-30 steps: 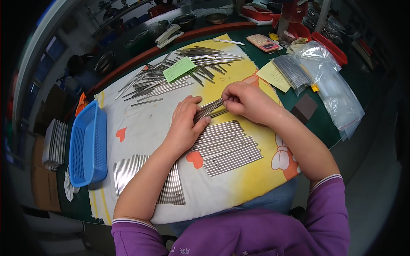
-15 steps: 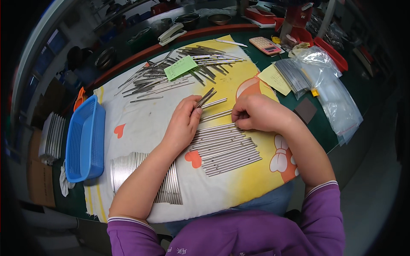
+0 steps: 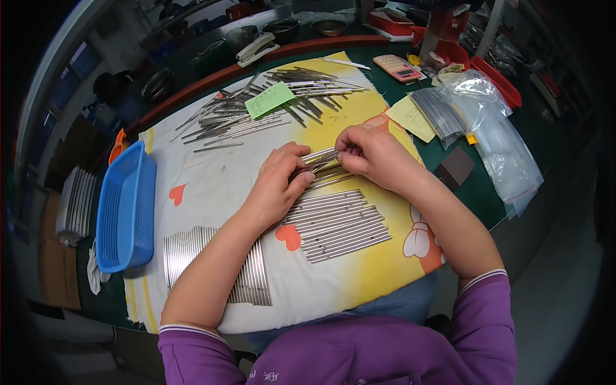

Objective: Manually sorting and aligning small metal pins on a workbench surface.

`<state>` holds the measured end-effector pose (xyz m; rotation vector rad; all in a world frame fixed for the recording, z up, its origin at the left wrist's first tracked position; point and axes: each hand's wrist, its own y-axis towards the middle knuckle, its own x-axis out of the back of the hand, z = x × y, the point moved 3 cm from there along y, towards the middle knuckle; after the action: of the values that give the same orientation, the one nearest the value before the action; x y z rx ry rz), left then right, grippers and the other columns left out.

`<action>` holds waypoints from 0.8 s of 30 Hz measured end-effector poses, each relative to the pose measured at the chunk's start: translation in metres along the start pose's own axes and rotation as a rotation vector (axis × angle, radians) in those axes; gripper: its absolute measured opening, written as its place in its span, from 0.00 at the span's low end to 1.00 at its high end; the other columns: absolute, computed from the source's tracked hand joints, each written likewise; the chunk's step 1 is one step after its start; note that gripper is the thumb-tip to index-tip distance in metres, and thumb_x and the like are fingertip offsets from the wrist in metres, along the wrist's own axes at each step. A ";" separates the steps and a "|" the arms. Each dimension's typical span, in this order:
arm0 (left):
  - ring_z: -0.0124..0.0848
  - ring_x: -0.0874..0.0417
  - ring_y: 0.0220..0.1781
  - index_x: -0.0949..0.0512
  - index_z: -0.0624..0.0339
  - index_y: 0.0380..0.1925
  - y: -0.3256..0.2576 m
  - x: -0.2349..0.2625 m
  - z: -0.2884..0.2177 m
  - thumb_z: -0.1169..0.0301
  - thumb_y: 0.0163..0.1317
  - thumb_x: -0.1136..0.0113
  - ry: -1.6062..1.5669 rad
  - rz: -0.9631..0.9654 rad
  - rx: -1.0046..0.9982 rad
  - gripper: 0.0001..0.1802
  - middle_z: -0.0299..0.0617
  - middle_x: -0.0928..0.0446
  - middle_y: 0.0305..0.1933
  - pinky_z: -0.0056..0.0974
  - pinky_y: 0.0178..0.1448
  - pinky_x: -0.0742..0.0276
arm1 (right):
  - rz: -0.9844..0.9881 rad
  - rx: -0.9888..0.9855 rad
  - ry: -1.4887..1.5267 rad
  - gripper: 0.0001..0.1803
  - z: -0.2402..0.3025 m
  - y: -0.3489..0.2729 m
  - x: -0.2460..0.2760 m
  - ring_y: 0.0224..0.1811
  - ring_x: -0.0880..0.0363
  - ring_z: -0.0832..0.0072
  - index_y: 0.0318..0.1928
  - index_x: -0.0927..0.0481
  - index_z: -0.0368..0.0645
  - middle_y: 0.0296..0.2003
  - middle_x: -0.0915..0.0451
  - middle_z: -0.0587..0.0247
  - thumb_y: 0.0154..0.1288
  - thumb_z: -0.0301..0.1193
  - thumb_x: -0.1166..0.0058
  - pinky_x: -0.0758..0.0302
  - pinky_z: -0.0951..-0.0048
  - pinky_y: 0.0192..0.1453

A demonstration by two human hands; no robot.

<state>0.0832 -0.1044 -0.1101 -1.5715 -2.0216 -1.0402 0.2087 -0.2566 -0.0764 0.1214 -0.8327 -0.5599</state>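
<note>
My left hand [image 3: 277,186] is closed on a few thin metal rods [image 3: 325,158] over the middle of the cloth. My right hand [image 3: 375,154] pinches at the right ends of these rods, its fingertips partly hidden. Just below the hands, a row of metal rods [image 3: 346,226] lies side by side on the cloth. Another neat row of rods [image 3: 255,277] lies at the near left, partly covered by my left forearm. Farther back is a loose, crisscrossed pile of rods [image 3: 218,122] with a green note [image 3: 269,101] on top.
A patterned white and yellow cloth [image 3: 212,170] covers the table. A blue plastic basket [image 3: 126,212] stands at the left. At the right are a bundle of grey strips [image 3: 438,114], a yellow note [image 3: 410,119], clear plastic bags [image 3: 504,154] and a pink calculator [image 3: 396,67]. A stapler [image 3: 258,50] sits behind.
My right hand has moved up and left to the ends of the rods in my left hand. Those rods, which slanted upward, now lie flatter, pointing right.
</note>
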 end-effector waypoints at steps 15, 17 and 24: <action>0.45 0.28 0.52 0.30 0.63 0.34 0.001 -0.002 0.002 0.74 0.57 0.43 -0.060 -0.082 -0.052 0.07 0.44 0.27 0.52 0.42 0.57 0.34 | 0.156 0.118 -0.286 0.08 0.005 -0.006 0.001 0.32 0.22 0.66 0.35 0.25 0.37 0.29 0.24 0.58 0.54 0.25 0.43 0.26 0.70 0.38; 0.45 0.28 0.50 0.30 0.63 0.34 0.002 -0.002 0.000 0.74 0.57 0.42 -0.020 -0.071 -0.108 0.07 0.44 0.26 0.51 0.42 0.57 0.34 | 0.063 -0.017 -0.084 0.08 0.005 -0.002 0.003 0.31 0.22 0.70 0.35 0.26 0.37 0.28 0.24 0.59 0.55 0.25 0.43 0.26 0.72 0.37; 0.40 0.31 0.61 0.29 0.63 0.44 0.002 -0.001 -0.006 0.75 0.61 0.45 -0.032 -0.002 0.047 0.11 0.45 0.29 0.55 0.37 0.64 0.37 | -0.071 -0.080 0.163 0.08 0.009 -0.002 0.007 0.29 0.24 0.78 0.35 0.25 0.37 0.27 0.24 0.63 0.54 0.23 0.41 0.27 0.78 0.36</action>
<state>0.0845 -0.1097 -0.1059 -1.5719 -2.0540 -0.9675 0.2051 -0.2613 -0.0662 0.1225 -0.6485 -0.6405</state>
